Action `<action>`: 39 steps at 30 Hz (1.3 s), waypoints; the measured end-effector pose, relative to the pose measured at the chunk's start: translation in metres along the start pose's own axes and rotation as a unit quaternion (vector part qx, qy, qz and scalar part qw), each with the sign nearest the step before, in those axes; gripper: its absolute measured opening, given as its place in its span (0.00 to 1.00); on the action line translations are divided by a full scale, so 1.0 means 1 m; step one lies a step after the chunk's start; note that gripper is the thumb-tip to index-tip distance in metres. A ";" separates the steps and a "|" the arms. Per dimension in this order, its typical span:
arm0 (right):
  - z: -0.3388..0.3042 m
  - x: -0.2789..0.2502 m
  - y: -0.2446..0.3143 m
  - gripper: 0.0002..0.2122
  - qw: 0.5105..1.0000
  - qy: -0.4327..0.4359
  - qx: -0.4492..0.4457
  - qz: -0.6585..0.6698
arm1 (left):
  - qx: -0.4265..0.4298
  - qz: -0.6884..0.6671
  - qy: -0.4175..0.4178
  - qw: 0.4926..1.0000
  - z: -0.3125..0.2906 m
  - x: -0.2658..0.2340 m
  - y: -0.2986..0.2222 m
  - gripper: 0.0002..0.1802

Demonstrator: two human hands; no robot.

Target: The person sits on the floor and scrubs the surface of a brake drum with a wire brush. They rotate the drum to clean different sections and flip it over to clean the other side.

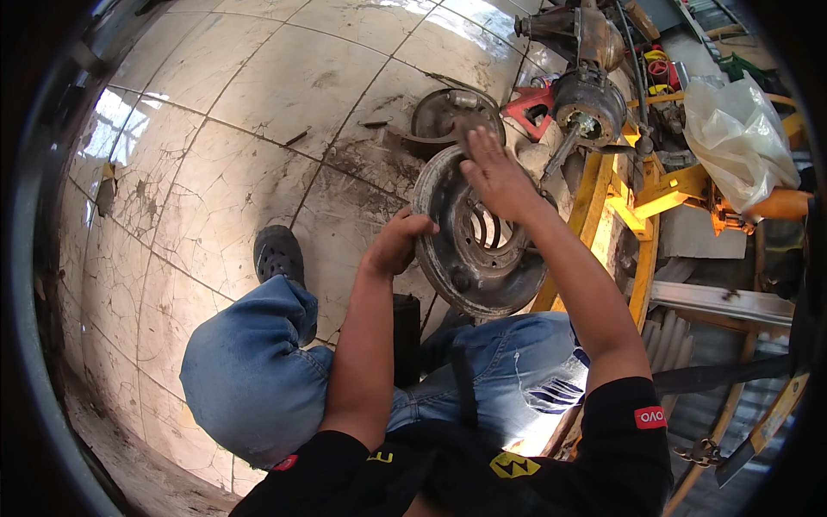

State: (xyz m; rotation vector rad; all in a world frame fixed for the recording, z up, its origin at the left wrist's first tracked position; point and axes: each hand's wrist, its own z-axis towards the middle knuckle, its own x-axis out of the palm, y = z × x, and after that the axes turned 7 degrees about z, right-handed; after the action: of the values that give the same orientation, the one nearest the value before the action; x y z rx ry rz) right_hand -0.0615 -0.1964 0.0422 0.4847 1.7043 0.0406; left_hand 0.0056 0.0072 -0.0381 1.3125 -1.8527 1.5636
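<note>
Rusty grey steel marks the brake drum (478, 246), a round ribbed disc with slots around its hub, which stands tilted on edge over the person's lap, between the knees in blue jeans (250, 370). The left hand (398, 241) is clenched over the drum's left rim, fingers curled across the edge. The right hand (498, 177) lies flat and spread on the drum's upper face, fingers stretched out toward the top rim, pressing rather than gripping. Just behind the drum a second round backing plate (448, 116) lies on the cracked, stained tile floor (258, 95). To the right stands a yellow metal frame (642, 202) carrying an axle hub (588, 103), with a clear plastic bag (736, 142) beside it. A black shoe (277, 252) rests on the floor left of the drum.
</note>
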 end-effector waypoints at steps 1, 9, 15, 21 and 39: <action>0.001 -0.002 -0.005 0.36 0.998 -0.020 0.053 -0.002 | -0.001 -0.004 -0.006 1.000 0.002 0.001 0.003 0.24; 0.000 0.004 0.026 0.37 1.000 0.009 0.010 0.026 | -0.003 0.026 -0.014 1.000 0.002 -0.003 0.006 0.23; -0.009 0.013 0.040 0.37 0.999 0.025 0.007 0.021 | 0.012 0.043 -0.025 0.999 0.000 -0.006 0.001 0.21; 0.001 0.013 0.019 0.40 0.997 -0.019 0.069 0.009 | -0.009 0.048 -0.047 0.998 -0.001 0.007 0.002 0.25; -0.002 0.015 0.025 0.42 0.994 0.014 0.094 -0.055 | 0.006 0.066 -0.005 0.998 -0.004 0.009 -0.002 0.24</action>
State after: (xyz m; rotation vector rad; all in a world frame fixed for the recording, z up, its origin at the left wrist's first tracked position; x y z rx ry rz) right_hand -0.0576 -0.1684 0.0355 0.5297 1.7681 -0.1952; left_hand 0.0023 0.0070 -0.0291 1.2272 -1.9733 1.6398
